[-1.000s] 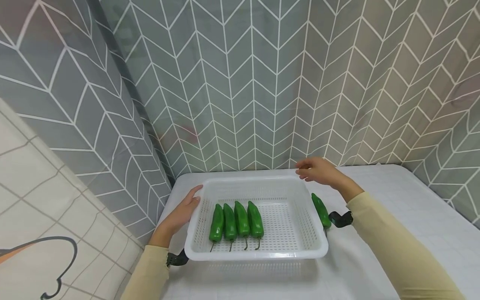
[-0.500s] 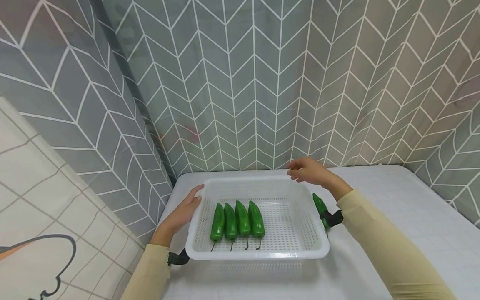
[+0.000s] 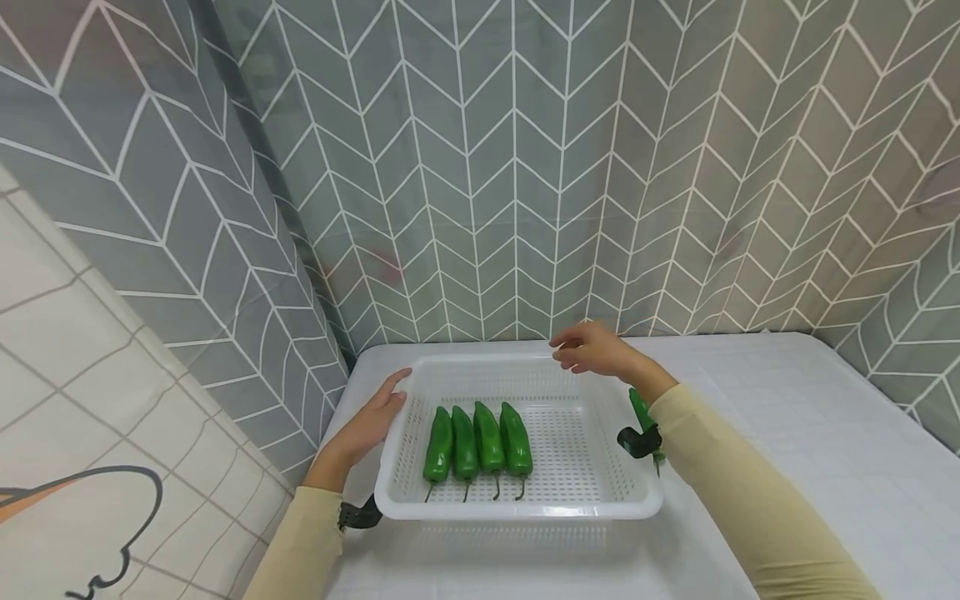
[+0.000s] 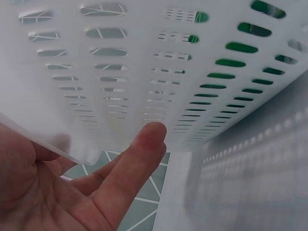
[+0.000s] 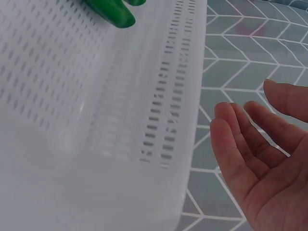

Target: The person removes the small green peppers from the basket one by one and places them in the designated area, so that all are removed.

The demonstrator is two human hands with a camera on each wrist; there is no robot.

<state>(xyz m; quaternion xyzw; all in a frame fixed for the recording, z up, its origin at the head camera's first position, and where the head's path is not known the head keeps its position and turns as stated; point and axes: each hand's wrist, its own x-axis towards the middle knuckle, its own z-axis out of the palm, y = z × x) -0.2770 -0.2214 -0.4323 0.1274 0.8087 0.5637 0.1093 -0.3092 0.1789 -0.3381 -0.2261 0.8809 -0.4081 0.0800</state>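
A white plastic basket with slotted walls stands on the table. Several green peppers lie side by side in its left half, stems towards me. My left hand holds the basket's left rim; in the left wrist view its fingers lie against the outer wall below the rim. Over the far rim hovers my right hand, fingers loosely bent and holding nothing; the right wrist view shows it apart from the basket. Another green pepper lies outside the basket on the right, partly hidden by the right wrist's camera.
The table has a white cloth. A grey curtain with white chevron lines hangs behind it and on both sides. White tile-patterned fabric is at the left.
My right hand has moved left along the far rim, and its wrist camera now covers part of the outside pepper. The left hand stays on the basket; the view shifts slightly.
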